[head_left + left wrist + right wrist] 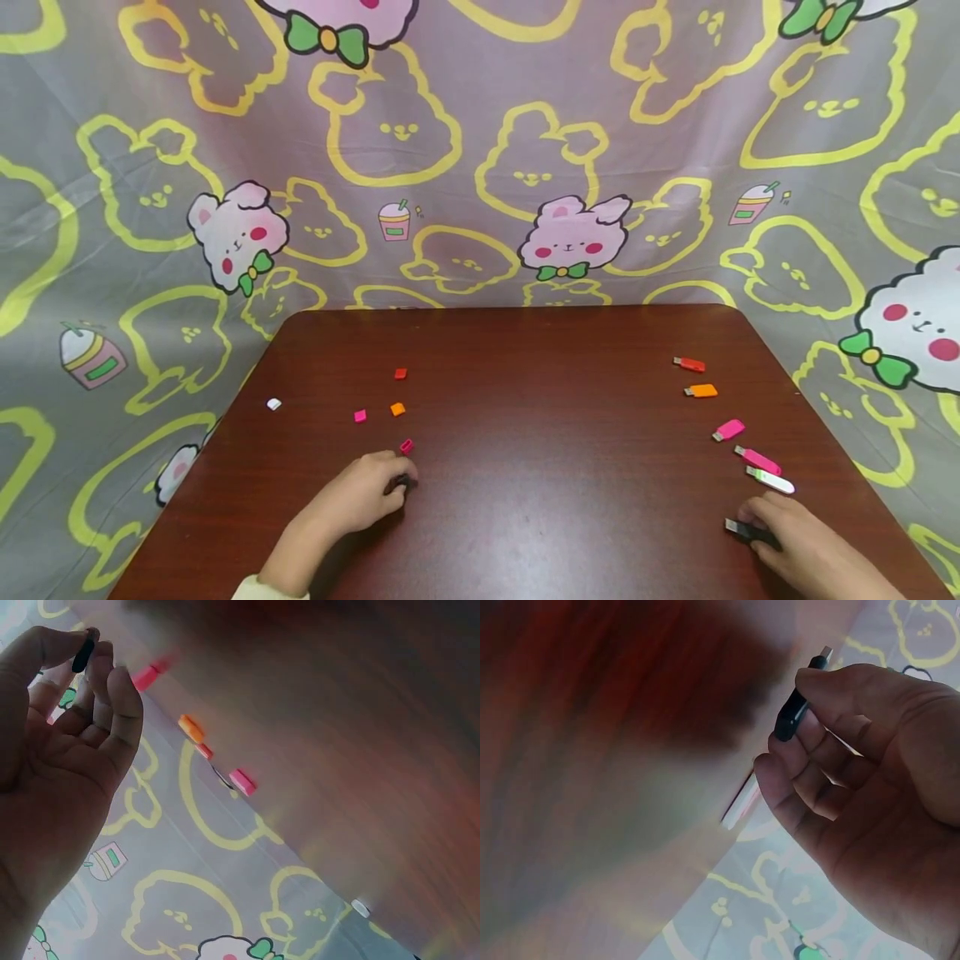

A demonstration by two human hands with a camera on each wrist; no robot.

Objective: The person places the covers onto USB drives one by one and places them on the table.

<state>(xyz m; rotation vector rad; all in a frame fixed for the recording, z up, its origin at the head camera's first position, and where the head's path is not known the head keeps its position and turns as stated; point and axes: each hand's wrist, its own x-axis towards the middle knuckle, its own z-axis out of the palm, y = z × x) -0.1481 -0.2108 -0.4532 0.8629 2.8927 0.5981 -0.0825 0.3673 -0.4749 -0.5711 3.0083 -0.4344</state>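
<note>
Near the table's front left, my left hand (360, 493) pinches a small black USB cap (84, 654) between thumb and forefinger. Just beyond these fingertips lies a dark pink cap (407, 447). At the front right, my right hand (798, 537) holds a black USB stick (793, 714) between thumb and fingers, its metal plug bare and pointing left in the head view. A white and green USB stick (772, 481) lies right beyond that hand, beside a long pink USB stick (761, 462). Both hands are low over the table, far apart.
On the left of the brown table (540, 400) lie a red cap (401, 374), an orange cap (398, 409), a pink cap (361, 416) and a white cap (273, 404). Rightward are red (692, 365), orange (703, 391) and short pink USB sticks (730, 430). A patterned curtain surrounds the table.
</note>
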